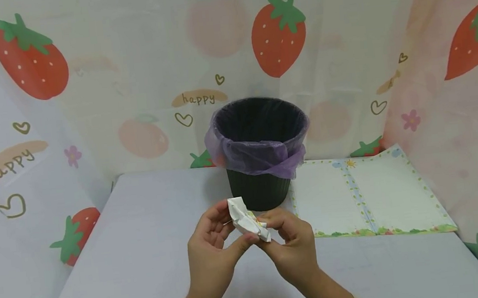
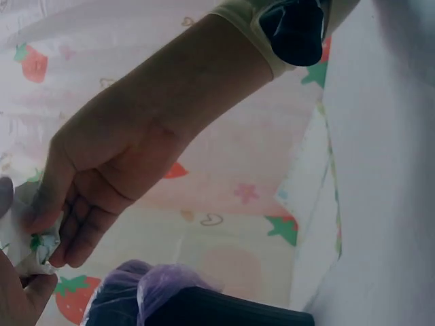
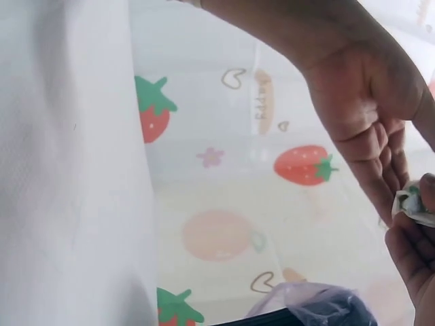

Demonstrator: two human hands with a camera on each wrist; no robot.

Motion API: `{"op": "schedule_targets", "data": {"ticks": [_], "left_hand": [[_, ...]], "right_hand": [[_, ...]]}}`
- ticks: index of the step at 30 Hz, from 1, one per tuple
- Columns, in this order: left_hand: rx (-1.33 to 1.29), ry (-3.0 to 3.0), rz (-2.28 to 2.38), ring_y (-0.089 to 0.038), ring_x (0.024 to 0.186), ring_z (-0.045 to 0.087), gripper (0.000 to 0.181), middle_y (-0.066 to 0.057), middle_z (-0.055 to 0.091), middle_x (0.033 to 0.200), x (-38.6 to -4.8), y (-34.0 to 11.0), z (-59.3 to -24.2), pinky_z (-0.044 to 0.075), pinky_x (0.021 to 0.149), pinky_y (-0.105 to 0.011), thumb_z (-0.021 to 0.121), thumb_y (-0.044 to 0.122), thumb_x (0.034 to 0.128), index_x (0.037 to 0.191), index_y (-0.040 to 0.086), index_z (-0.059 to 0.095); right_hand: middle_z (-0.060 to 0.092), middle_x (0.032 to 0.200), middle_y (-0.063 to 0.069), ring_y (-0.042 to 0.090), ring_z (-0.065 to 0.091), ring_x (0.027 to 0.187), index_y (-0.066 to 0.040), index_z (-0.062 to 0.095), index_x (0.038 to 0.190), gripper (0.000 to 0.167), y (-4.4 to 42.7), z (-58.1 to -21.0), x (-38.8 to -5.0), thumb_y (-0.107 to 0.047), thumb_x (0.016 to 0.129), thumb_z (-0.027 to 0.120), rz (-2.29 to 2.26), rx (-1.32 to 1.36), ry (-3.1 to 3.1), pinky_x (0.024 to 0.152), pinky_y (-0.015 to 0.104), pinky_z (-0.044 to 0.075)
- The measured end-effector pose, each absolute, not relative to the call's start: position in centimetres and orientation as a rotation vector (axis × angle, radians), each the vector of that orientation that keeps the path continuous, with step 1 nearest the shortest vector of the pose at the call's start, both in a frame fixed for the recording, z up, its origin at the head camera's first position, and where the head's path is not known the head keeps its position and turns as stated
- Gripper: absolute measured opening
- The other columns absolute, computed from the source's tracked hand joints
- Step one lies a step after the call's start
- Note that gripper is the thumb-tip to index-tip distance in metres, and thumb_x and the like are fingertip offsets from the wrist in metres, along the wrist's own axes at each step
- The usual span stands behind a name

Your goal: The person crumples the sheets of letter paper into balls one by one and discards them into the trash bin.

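A small crumpled white paper (image 1: 243, 219) with some coloured print is held up in front of the bin, between both hands. My left hand (image 1: 212, 250) pinches it from the left, the thumb on the near edge and the fingers behind. From the right, my right hand (image 1: 293, 239) pinches its near right end with thumb and forefinger. Green print shows on the folded paper (image 2: 45, 244) in the left wrist view. At the right edge of the right wrist view, fingers partly hide the paper (image 3: 410, 202).
Behind the hands stands a black bin (image 1: 260, 190) lined with a purple plastic bag (image 1: 261, 159). Right of it lies a white sheet (image 1: 326, 198) with a leafy printed border, on the white table (image 1: 151, 224). Strawberry-patterned curtains (image 1: 149, 71) enclose the table's back and sides.
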State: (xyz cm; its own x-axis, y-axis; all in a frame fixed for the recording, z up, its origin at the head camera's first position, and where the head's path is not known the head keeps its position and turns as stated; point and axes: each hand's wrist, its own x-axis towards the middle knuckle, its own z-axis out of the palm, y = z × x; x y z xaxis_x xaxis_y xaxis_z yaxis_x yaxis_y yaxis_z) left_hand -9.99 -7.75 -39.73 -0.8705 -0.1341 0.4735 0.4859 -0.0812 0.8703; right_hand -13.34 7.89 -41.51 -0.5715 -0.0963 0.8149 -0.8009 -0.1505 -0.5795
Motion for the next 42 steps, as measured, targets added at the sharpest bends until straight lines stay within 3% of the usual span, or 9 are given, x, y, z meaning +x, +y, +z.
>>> {"op": "schedule_targets", "data": {"ticks": [5, 14, 18, 23, 30, 39, 42], "left_hand": [[-0.426, -1.799, -1.914, -0.026, 0.121, 0.065, 0.076, -0.012, 0.065, 0.131, -9.9, -7.7, -39.8, 0.053, 0.104, -0.033, 0.091, -0.003, 0.0705, 0.138, -0.001, 0.054], [-0.446, -1.841, -1.835, -0.020, 0.107, 0.070, 0.057, -0.012, 0.071, 0.117, -10.2, -7.8, -40.8, 0.055, 0.099, -0.028, 0.087, 0.000, 0.0775, 0.129, -0.001, 0.062], [-0.457, -1.865, -1.838, -0.020, 0.102, 0.072, 0.051, -0.011, 0.073, 0.113, -10.6, -8.1, -41.0, 0.058, 0.094, -0.029, 0.088, 0.002, 0.0767, 0.123, 0.000, 0.067], [-0.462, -1.872, -1.877, -0.021, 0.103, 0.072, 0.047, -0.012, 0.073, 0.113, -11.0, -8.9, -40.8, 0.059, 0.094, -0.030, 0.087, 0.000, 0.0775, 0.120, 0.001, 0.068], [-0.460, -1.859, -1.899, -0.021, 0.099, 0.072, 0.042, -0.011, 0.072, 0.108, -11.2, -9.4, -40.2, 0.060, 0.090, -0.029, 0.088, 0.000, 0.0770, 0.114, 0.002, 0.069], [-0.677, -1.748, -1.882, -0.023, 0.094, 0.073, 0.033, -0.013, 0.073, 0.098, -11.5, -9.7, -40.2, 0.063, 0.077, -0.030, 0.086, -0.011, 0.0706, 0.095, -0.003, 0.065], [-0.684, -1.747, -1.917, -0.022, 0.092, 0.073, 0.032, -0.008, 0.074, 0.096, -11.7, -9.8, -40.1, 0.062, 0.078, -0.030, 0.087, -0.011, 0.0707, 0.092, -0.004, 0.064]], "right_hand": [[0.074, 0.099, 0.015, 0.022, 0.072, 0.097, 0.006, 0.067, 0.090, 0.028, 7.9, -41.4, -13.4, 0.024, 0.072, 0.079, 1.711, 1.073, -1.584, 0.084, 0.031, 0.062], [0.073, 0.096, 0.015, 0.015, 0.070, 0.095, 0.001, 0.072, 0.094, 0.023, 8.2, -41.4, -13.5, 0.014, 0.077, 0.080, 1.829, 1.028, -1.820, 0.082, 0.033, 0.063], [0.073, 0.096, 0.007, 0.014, 0.069, 0.093, -0.006, 0.076, 0.098, 0.021, 8.9, -40.8, -13.7, 0.003, 0.081, 0.083, 1.775, 1.022, -1.955, 0.081, 0.032, 0.062], [0.069, 0.107, 0.001, 0.017, 0.067, 0.102, -0.013, 0.076, 0.106, 0.027, 9.7, -39.8, -13.8, -0.009, 0.082, 0.086, 1.604, 1.086, -2.059, 0.088, 0.029, 0.059], [0.072, 0.113, 0.007, 0.019, 0.069, 0.101, -0.008, 0.061, 0.121, 0.043, 9.9, -39.0, -13.7, -0.003, 0.084, 0.082, 1.805, 1.070, -2.078, 0.094, 0.033, 0.059], [0.073, 0.103, 0.010, 0.017, 0.072, 0.094, -0.003, 0.071, 0.107, 0.030, 10.1, -40.1, -14.2, 0.001, 0.080, 0.083, 1.965, 1.082, -1.977, 0.083, 0.036, 0.063], [0.071, 0.103, 0.012, 0.016, 0.071, 0.094, -0.002, 0.069, 0.110, 0.035, 9.8, -40.6, -14.1, 0.005, 0.079, 0.083, 1.892, 1.134, -1.907, 0.084, 0.035, 0.062]]}}
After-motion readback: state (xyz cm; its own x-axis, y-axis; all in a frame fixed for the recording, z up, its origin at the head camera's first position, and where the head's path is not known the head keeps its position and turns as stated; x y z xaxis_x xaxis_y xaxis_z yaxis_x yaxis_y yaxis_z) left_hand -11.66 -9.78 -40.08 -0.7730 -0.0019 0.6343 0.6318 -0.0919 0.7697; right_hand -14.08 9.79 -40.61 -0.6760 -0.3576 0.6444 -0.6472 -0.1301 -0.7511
